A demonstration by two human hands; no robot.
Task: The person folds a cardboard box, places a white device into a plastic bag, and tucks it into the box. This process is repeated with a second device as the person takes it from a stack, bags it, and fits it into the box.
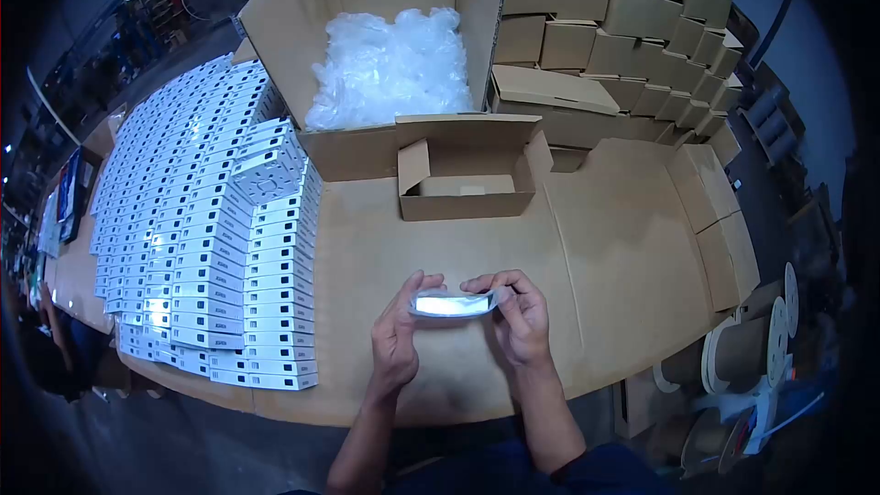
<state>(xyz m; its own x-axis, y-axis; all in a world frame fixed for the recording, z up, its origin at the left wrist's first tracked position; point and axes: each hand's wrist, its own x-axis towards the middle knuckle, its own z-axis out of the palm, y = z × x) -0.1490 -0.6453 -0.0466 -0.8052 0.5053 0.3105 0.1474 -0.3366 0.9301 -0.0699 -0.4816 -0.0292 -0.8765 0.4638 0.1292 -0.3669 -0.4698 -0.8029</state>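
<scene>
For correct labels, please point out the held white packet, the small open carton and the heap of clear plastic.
White packet (453, 305), head view: middle of its bright face.
Small open carton (467, 208), head view: near wall.
Heap of clear plastic (390, 64), head view: its middle.

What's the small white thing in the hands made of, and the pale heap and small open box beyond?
Small white thing: perhaps plastic or card; its shiny edging hints at clear film.
Pale heap: likely thin plastic film, as it looks translucent, crinkled and shiny.
Small open box: cardboard, matt brown, with stiff folded flaps.

head-worn view, facing forward and down, wide over the table (357, 229)
</scene>
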